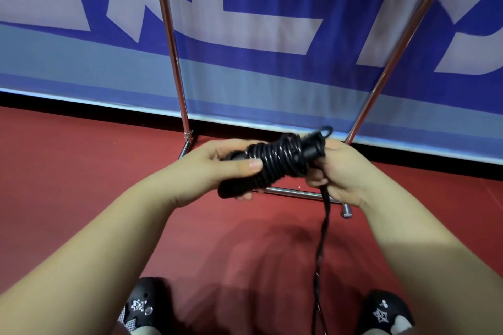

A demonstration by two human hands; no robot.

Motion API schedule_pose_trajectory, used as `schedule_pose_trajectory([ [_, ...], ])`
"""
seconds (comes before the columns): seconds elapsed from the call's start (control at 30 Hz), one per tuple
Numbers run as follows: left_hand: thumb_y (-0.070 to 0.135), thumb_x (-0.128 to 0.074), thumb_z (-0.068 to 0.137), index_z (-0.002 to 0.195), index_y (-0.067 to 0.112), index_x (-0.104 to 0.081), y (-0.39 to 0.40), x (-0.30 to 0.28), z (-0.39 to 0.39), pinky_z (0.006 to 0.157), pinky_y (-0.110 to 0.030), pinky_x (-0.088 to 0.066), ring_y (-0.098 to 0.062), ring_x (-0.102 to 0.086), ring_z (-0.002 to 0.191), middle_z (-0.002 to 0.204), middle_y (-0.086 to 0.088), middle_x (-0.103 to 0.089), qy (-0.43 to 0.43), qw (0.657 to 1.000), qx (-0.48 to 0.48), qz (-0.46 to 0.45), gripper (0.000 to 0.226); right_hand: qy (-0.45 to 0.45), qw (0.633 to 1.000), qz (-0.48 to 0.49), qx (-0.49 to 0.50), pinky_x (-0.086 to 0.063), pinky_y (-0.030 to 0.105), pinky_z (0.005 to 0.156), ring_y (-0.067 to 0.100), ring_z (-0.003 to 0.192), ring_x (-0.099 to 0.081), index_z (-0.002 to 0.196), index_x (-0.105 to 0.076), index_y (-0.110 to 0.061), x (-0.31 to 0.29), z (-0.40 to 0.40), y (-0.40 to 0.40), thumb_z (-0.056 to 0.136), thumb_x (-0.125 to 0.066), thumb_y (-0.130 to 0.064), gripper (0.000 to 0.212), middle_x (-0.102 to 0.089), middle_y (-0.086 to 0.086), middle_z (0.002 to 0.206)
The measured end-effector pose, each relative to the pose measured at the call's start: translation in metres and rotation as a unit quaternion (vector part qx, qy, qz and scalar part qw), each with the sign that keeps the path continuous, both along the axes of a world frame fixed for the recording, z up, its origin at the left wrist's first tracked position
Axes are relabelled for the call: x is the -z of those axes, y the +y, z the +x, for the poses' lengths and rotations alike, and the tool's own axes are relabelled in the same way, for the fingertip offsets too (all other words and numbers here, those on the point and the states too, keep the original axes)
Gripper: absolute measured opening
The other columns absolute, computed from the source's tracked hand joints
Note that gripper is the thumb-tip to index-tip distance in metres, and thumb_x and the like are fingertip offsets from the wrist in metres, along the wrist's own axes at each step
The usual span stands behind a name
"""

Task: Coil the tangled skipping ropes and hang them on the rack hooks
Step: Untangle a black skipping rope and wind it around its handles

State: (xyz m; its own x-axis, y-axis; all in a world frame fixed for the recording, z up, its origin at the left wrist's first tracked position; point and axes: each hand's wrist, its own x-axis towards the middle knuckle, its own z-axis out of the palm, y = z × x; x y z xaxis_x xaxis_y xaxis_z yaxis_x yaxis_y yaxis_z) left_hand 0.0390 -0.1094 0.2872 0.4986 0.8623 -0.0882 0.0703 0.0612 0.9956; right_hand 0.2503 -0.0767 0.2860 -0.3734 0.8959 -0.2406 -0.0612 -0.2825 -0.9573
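A black skipping rope [275,160] is wound in tight turns round its black handles, held level in front of me. My left hand [217,163] grips the left end of the bundle, thumb lying along the coils. My right hand [340,171] grips the right end, where a small loop of rope sticks up. A loose twisted tail of the rope [324,239] hangs from my right hand down to the floor between my feet. Behind the hands stands the chrome rack [174,57]; only its two uprights and floor bars show, and its hooks are out of view.
The rack's base bar [296,193] lies on the red floor [81,171] just beyond my hands. A blue and white banner wall [258,22] closes off the back. My two black shoes [141,304] are at the bottom edge.
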Motion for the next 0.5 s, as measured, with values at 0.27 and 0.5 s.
schedule_pose_trajectory([
  [0.27, 0.022, -0.064, 0.089, 0.096, 0.012, -0.068, 0.008, 0.002, -0.001, 0.05, -0.02, -0.048, -0.017, -0.064, 0.06, 0.076, -0.009, -0.07, -0.005, 0.983, -0.183, -0.007, 0.013, -0.197, 0.974, 0.113, 0.014, -0.03, 0.017, 0.037, 0.006, 0.035, -0.038, 0.074, -0.052, -0.017, 0.004, -0.017, -0.016, 0.102, -0.04, -0.021, 0.03, -0.047, -0.008, 0.046],
  [0.5, 0.021, -0.062, 0.091, 0.102, 0.013, -0.069, 0.01, 0.006, -0.002, 0.065, -0.032, -0.053, -0.023, -0.063, 0.068, 0.081, -0.011, -0.071, 0.034, 0.954, -0.298, 0.012, 0.015, -0.277, 0.952, 0.089, -0.09, -0.041, 0.021, 0.038, 0.009, 0.036, -0.048, 0.11, -0.057, 0.003, 0.002, -0.019, -0.024, 0.1, -0.044, -0.023, 0.032, -0.044, -0.002, 0.053],
])
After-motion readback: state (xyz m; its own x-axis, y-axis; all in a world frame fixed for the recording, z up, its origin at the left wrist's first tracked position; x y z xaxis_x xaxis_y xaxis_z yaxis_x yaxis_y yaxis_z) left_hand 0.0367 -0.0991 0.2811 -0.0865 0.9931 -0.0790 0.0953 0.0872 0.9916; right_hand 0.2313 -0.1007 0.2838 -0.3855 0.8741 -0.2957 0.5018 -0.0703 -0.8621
